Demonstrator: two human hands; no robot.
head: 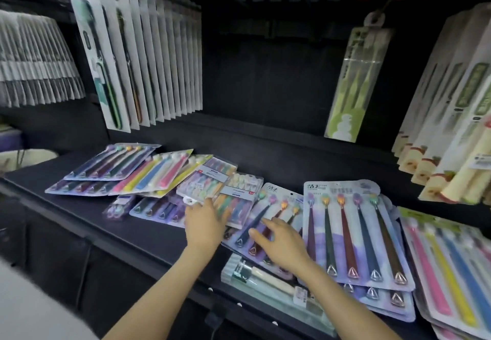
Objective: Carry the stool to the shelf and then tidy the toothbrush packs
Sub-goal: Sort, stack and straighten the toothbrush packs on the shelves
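Observation:
Many toothbrush packs lie scattered flat on a black shelf (148,230). My left hand (204,222) reaches over the middle of the pile, fingers spread, touching a small pack with a white label (204,183). My right hand (281,244) lies flat, fingers apart, on a tilted purple five-brush pack (268,206). To its right a neat stack of purple packs (353,233) lies square. A messy heap of purple and bright-coloured packs (125,169) sits at the left. No stool is in view.
Single-brush packs hang in rows on hooks at upper left (148,55) and far right (457,105); one green pack (356,84) hangs alone. A pink, yellow and blue pack stack (451,273) lies at right. A boxed pack (268,286) overhangs the shelf's front edge.

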